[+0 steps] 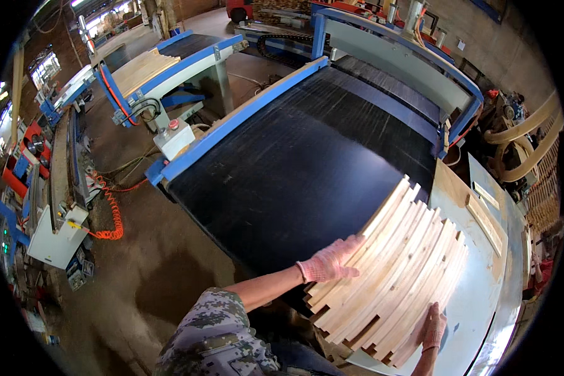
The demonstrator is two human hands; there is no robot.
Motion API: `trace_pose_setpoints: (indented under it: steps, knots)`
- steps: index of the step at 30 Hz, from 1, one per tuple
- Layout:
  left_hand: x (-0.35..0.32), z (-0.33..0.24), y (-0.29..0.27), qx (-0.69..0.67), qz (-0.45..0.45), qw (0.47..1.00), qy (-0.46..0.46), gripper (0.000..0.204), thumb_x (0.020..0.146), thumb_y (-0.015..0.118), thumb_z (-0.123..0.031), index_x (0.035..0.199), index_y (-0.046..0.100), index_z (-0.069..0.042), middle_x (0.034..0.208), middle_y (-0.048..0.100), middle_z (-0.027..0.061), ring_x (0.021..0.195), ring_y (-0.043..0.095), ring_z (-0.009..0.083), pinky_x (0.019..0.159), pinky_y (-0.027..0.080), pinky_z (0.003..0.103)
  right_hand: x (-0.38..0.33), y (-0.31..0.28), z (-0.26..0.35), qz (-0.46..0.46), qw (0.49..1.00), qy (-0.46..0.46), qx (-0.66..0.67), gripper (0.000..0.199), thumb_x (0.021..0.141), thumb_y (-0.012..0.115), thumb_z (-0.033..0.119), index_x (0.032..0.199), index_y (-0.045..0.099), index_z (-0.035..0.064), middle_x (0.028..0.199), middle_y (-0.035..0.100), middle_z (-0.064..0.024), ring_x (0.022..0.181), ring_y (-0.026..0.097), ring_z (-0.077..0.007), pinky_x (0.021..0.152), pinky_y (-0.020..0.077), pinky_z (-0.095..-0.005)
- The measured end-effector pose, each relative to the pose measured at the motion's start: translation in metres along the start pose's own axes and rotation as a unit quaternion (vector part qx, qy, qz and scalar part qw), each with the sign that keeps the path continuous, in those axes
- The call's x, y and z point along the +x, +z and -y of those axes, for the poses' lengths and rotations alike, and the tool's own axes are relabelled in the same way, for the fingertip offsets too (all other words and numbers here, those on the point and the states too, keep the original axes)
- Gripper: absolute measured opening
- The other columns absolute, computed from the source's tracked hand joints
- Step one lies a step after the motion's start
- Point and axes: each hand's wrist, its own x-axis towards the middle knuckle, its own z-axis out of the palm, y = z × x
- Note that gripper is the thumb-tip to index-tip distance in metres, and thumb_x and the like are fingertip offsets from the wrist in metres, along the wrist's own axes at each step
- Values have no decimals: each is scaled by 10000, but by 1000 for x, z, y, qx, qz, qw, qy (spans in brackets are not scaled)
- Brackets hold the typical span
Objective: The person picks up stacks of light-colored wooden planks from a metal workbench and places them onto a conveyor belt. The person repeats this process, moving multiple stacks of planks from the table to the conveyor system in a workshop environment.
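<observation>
A fanned bundle of several curved pale wooden slats (395,276) lies at the near right edge of a wide black conveyor belt (294,163). My left hand (329,261), in a pink knit glove, presses flat against the left side of the bundle. On the bundle's lower right end rests my right hand (433,327), also gloved, its fingers laid along the slat ends. The two hands hold the bundle between them. My left sleeve is camouflage patterned.
A blue-framed machine (395,44) spans the belt's far end. A grey metal side table (482,276) with a loose wooden strip (484,222) lies right. A second blue machine bearing stacked boards (145,67) stands left, with a control box (174,135) and orange coiled hose (109,213).
</observation>
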Motion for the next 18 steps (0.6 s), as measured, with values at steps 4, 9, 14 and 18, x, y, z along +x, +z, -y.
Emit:
trace_pose_setpoints:
  steps: [4,9,14,18]
  knots:
    - [-31,54,-130,6,13,1000,-7,1032,969,752,-480,1694,196,1,1661,369,305,1479,434,434,1262,327,493,-35,120,61,-8,997,3,-74,564,976,728,475,1067,727,-81,926,716,-74,881,639,-171,812,521,-357]
    - [-74,94,-282,218,47,973,-55,982,1007,597,-643,1676,255,-10,1663,372,312,1546,381,428,1298,249,541,-79,270,152,32,990,24,-137,655,911,745,557,1089,737,-74,936,740,-129,921,674,-219,884,518,-371]
    - [-95,136,-369,433,9,876,-214,987,1038,407,-728,1667,269,20,1745,187,312,1636,127,476,1335,45,569,-113,387,227,136,985,-17,-105,544,985,724,479,1222,732,-10,1012,773,-105,921,687,-182,857,532,-363]
    - [-103,170,-399,428,-29,866,-256,985,1050,360,-720,1663,274,46,1767,154,282,1649,99,447,1341,7,550,-126,461,239,211,975,-61,-26,516,1012,696,455,1265,730,6,1083,794,-112,978,723,-184,872,550,-345]
